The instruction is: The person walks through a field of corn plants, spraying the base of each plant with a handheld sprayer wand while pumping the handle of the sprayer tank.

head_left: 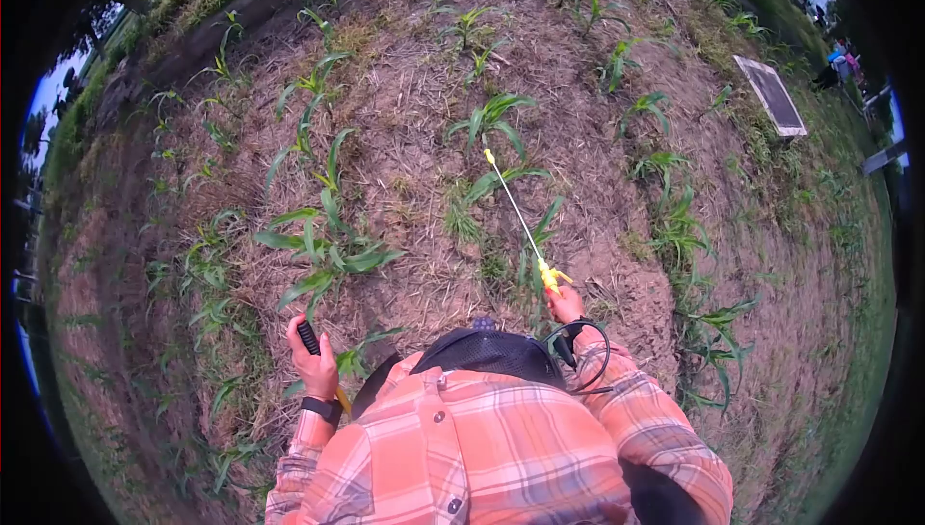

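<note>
My right hand (pixel 566 304) is closed round the red-and-yellow handle of a spray wand (pixel 520 214). The wand's thin pale tube points forward, and its yellow nozzle (pixel 489 156) is just below a young corn plant (pixel 489 123). A black hose (pixel 606 356) loops beside my right wrist. To the left, my left hand (pixel 314 359) is wrapped round a black ribbed grip (pixel 307 337) with a red end. A yellow bar (pixel 344 403) shows below that hand, by my wrist. Close in front of the left hand stands a leafy corn plant (pixel 332 257).
Rows of young corn (pixel 674 226) run away from me on both sides, over soil strewn with dry straw (pixel 414 169). A framed dark panel (pixel 771 94) lies at the right. Farther right, people (pixel 843 65) are at the field's edge. Grass and trees border the field.
</note>
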Tool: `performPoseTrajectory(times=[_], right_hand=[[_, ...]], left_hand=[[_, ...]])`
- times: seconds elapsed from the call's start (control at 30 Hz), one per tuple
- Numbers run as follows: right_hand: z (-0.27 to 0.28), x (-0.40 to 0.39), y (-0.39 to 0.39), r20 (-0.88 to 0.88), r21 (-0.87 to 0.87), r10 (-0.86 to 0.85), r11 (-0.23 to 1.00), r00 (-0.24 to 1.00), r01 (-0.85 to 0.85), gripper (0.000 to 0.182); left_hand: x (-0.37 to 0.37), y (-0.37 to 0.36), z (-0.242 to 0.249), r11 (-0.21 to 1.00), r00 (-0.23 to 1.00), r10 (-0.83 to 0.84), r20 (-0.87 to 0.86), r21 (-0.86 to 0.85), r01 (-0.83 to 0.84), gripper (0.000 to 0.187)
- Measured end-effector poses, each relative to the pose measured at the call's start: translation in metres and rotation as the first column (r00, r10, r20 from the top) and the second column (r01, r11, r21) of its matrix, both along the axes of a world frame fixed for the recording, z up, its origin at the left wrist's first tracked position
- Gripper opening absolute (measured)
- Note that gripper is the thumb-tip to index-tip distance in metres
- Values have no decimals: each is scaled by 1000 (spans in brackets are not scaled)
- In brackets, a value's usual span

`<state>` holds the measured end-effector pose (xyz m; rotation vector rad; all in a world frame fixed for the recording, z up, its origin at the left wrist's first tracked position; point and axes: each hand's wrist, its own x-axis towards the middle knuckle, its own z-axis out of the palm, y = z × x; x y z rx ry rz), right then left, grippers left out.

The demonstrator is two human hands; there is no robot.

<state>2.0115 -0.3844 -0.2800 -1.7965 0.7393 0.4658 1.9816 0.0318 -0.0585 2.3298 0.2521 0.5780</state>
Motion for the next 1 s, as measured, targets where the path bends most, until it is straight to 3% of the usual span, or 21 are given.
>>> performPoseTrajectory(times=[0.07, 0.17, 0.23, 0.27, 0.37, 0.47, 0.57, 0.63, 0.77, 0.8, 0.93, 1.0], right_hand=[[-4, 16, -18, 22, 82, -137, 988, 990, 134, 18], [4, 39, -34, 75, 168, -334, 933, 939, 318, 24], [0, 53, -47, 123, 155, -374, 922, 919, 354, 25], [-2, 62, -52, 112, 136, -400, 913, 910, 384, 24], [3, 85, -56, 195, 157, -485, 874, 853, 461, 25], [3, 107, -51, 191, 133, -495, 869, 848, 477, 26], [0, 130, -29, 201, 87, -448, 894, 871, 440, 28], [3, 147, -6, 137, 83, -446, 895, 884, 439, 29], [-6, 183, 44, 71, 147, -372, 922, 925, 359, 23], [-1, 193, 57, 42, 84, -269, 961, 962, 265, 21], [1, 230, 110, 36, 17, -122, 992, 992, 122, 21], [8, 249, 129, 11, -7, 54, 999, 998, -54, 21]], left_hand=[[14, -9, 1, 998, 999, 1, 39, 55, -3, 39], [22, -12, 4, 999, 999, 26, -33, 21, -25, 39], [30, -8, 1, 991, 993, 27, -115, -130, -42, 40], [34, -7, -1, 991, 992, 33, -119, -129, -48, 40], [52, -1, -4, 995, 988, 46, -144, -86, -59, 39], [80, 4, -12, 998, 1000, 6, -19, 56, -5, 39], [116, 17, -23, 996, 997, -39, 68, 87, 33, 39], [131, 25, -23, 978, 990, -8, -144, -207, -22, 38], [165, 44, -19, 984, 995, 57, -77, -165, -69, 37], [171, 52, -23, 978, 990, 73, -119, -188, -95, 37], [201, 74, -23, 986, 995, 72, -74, -144, -82, 37], [215, 82, -26, 985, 993, 74, -97, -145, -88, 38]])
